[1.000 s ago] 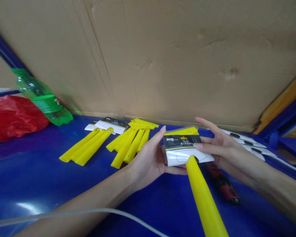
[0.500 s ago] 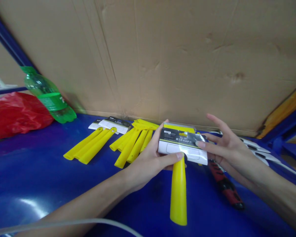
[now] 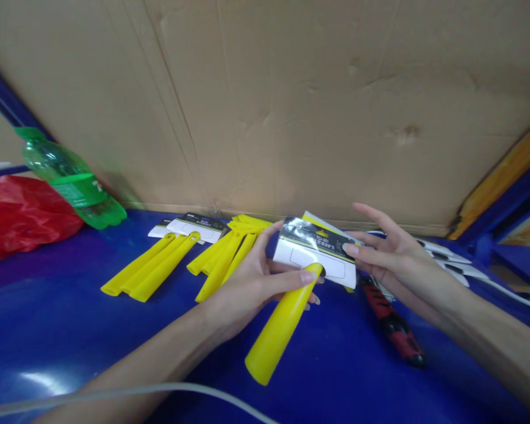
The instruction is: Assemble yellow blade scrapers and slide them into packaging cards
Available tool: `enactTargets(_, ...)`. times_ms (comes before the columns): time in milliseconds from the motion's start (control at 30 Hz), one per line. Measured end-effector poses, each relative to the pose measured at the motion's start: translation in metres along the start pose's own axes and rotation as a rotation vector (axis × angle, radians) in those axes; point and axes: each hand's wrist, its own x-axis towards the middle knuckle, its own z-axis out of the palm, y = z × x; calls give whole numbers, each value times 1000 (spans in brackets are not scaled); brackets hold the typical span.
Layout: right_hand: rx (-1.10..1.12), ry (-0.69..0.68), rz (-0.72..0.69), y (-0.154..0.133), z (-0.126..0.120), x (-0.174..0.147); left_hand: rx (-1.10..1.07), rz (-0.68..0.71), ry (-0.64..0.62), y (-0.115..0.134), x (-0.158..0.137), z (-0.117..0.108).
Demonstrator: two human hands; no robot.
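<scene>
My left hand [image 3: 265,277] grips a yellow-handled scraper [image 3: 285,327] at its neck, the thumb lying across the top of the handle. A black-and-white printed card [image 3: 311,256] is around the scraper's head, which it hides. At the card's right end, my right hand [image 3: 386,256] pinches the edge between its thumb and lower fingers, with the index finger raised. The handle slants down to the left over the blue table [image 3: 327,365].
Left of my hands lie carded yellow scrapers [image 3: 152,265] and a pile of bare yellow ones [image 3: 225,253]. A red-and-black tool handle [image 3: 393,321] lies under my right hand. White cards [image 3: 450,256], a green bottle [image 3: 75,182], a red bag [image 3: 26,212] and a cardboard wall [image 3: 265,106] stand around.
The scraper's handle has swung from pointing straight down to slanting down-left, and the card has tilted with it. My view has shifted slightly to the right.
</scene>
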Motion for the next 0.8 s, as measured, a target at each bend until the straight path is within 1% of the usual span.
enactTargets(133,43,58,-56,-4,-5,0,83,-44,36,-1,1,1)
enactTargets(233,36,78,-104,-7,-12,2,165,-52,3,-2,0,3)
enactTargets(300,35,73,-119,-8,-15,3,234,-23,-29,-3,-1,4)
enactTargets(367,45,27,-96,-9,-17,4,287,16,-59,-4,-2,4)
enactTargets(433,36,-57,-24,-11,-16,3,326,50,-83,-5,-2,5)
enactTargets(500,-13,-157,67,-13,-16,2,349,64,-85,-6,-2,6)
enactTargets(567,-87,-243,127,-15,-16,0,361,49,-71,-7,-3,8)
enactTargets(633,-157,-280,126,-17,-17,-2,370,30,-67,-7,-4,9)
enactTargets(700,-208,-255,74,-19,-19,-2,403,31,-65,-6,-5,11)
enactTargets(800,-243,-207,-5,-23,-20,-3,481,69,-47,-6,-7,14)
